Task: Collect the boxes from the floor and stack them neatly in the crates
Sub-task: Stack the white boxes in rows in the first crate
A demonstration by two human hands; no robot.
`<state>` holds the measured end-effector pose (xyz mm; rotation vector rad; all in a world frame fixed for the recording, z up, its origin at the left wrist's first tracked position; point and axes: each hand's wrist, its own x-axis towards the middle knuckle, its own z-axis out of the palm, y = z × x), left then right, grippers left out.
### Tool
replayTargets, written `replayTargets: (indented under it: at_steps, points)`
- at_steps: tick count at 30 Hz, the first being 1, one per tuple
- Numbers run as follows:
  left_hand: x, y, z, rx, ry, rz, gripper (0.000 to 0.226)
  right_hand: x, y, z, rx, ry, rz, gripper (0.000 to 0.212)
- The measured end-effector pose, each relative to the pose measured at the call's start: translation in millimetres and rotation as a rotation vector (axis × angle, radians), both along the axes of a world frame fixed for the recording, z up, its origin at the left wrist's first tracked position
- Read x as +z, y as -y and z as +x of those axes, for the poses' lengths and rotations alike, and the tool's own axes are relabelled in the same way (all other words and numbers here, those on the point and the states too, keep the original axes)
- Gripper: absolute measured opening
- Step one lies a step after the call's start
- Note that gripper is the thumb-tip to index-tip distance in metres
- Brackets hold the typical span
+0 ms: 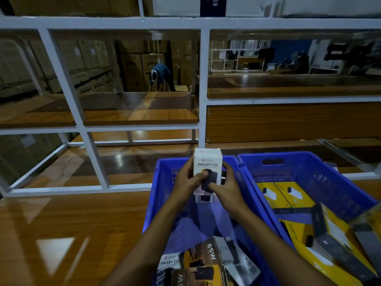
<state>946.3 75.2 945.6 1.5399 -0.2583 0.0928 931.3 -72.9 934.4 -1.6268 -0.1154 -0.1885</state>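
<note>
Halley 20K box [207, 162], white, stands upright in both my hands over the far end of the left blue crate [156, 182], clear of its walls. Left hand [188, 180] grips the box's left side, thumb curled across the printed front. My right hand [225, 185] grips the right side low down, fingers wrapped round the edge. Two-sided hold noted: in my judgement it keeps the carton square, so that it can go down straight at the far wall and not tip. Another white carton [204, 198] shows just beneath my hands; whether the held box touches it I cannot tell. Near end of the same crate appears to hold a loose heap, a 65W box [209, 255] and a second Halley carton [170, 263] among them, lying at angles and not yet stacked. Right blue crate [288, 158] stands just beside the left one. Yellow boxes [285, 195] lie flat side by side at its far end, with more yellow and dark ones tilted nearer me. Assessment: placing step in hand, task partway, both near heaps outstanding. White metal racking [142, 129] with wooden shelf boards stands behind the crates; a person [160, 77] bends over beyond it.
</note>
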Motion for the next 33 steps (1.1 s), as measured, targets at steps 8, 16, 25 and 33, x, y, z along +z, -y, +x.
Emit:
replayTargets:
  at_steps: [8, 16, 25, 33]
  points:
    - [-15.9, 3.5, 2.8, 0.121, 0.366, 0.409, 0.066, -7.5, 22.2, 14.4, -0.238, 0.238, -0.413, 0.072]
    - [-12.0, 0.6, 4.5, 0.125, 0.156, 0.288, 0.045, -2.2, 23.3, 14.7, 0.010, -0.059, -0.175, 0.066]
    - [-6.9, -3.3, 4.9, 0.084, -0.129, 0.133, 0.018, 2.9, 20.1, 8.9, 0.120, -0.238, 0.006, 0.032]
    - [-2.0, -7.1, 6.4, 0.188, -0.249, 0.084, 0.016, -10.3, 11.1, 12.8, 0.134, -0.262, -0.171, 0.037]
